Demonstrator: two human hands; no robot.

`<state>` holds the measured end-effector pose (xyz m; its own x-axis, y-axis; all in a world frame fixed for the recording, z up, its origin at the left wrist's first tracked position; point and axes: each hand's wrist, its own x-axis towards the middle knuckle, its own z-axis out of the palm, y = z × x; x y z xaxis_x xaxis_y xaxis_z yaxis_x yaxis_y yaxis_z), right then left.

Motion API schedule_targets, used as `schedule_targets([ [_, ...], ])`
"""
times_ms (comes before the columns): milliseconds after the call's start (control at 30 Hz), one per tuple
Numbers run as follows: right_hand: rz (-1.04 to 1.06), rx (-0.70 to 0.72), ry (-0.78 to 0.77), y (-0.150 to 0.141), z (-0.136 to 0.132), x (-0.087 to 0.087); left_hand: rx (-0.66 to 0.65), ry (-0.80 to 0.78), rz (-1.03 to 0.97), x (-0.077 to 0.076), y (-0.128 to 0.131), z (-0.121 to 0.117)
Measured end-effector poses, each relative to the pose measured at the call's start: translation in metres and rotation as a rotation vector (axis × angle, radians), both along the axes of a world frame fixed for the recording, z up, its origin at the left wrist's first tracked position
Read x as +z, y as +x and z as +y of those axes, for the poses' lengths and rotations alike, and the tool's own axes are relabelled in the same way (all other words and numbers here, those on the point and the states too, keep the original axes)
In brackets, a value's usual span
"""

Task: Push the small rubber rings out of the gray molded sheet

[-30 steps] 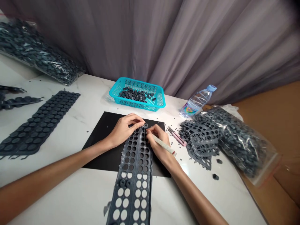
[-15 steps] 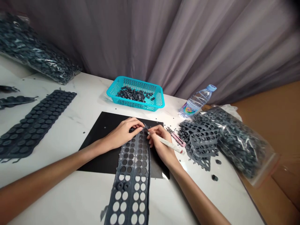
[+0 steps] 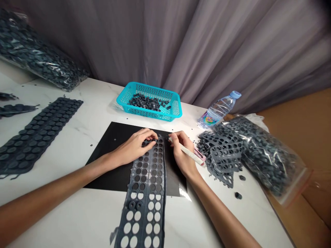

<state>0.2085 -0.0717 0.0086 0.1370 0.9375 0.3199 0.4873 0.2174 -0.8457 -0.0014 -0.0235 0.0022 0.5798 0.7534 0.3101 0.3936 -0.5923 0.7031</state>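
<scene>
A dark rubber sheet (image 3: 148,187) with rows of round holes runs lengthwise toward me, its far part lying over a black mat (image 3: 106,158). Two ring-shaped rubber pieces (image 3: 136,205) remain in its nearer half; most other holes are see-through. At the sheet's far end, my left hand (image 3: 138,143) is closed in a pinch, with a small black rubber piece partly hidden between thumb and fingers. My right hand (image 3: 184,155) grips a white pen-shaped tool (image 3: 190,153), its tip just right of the sheet and apart from it.
A turquoise basket (image 3: 124,92) with small black pieces stands behind the mat. To the right are pink thread snips (image 3: 199,155), punched sheets (image 3: 219,151), a water bottle (image 3: 218,110) and a filled bag (image 3: 269,158). Leftward lie an unpunched sheet (image 3: 43,131) and another bag (image 3: 38,51).
My right hand with the pen-shaped tool has moved right, away from the sheet's far end. My left hand has shifted slightly left, still pinching there.
</scene>
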Motion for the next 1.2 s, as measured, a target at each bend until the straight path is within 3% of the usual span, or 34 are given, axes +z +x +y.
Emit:
schedule_targets([
  [167,-0.327,0.013,0.199,-0.006,-0.003,-0.001,0.014,-0.005,-0.01,0.001,-0.002,-0.001],
  [433,-0.394,0.253,0.107,-0.006,-0.006,-0.002,-0.012,0.017,-0.042,0.003,-0.003,-0.005],
  [667,-0.378,0.297,0.185,-0.008,-0.009,0.002,-0.03,0.007,-0.085,0.007,-0.005,-0.01],
  [867,-0.281,0.324,0.154,-0.006,-0.005,0.002,-0.065,0.178,-0.046,0.014,-0.006,-0.02],
  [1000,-0.186,0.337,0.107,-0.002,-0.002,0.003,0.117,0.278,-0.015,0.009,-0.008,-0.017],
  [1100,-0.117,0.362,0.068,-0.001,0.0,0.003,0.221,0.131,-0.02,0.004,-0.01,-0.012],
  [1200,-0.058,0.38,0.009,0.0,-0.001,0.002,0.115,-0.098,-0.039,0.006,-0.009,-0.01],
])
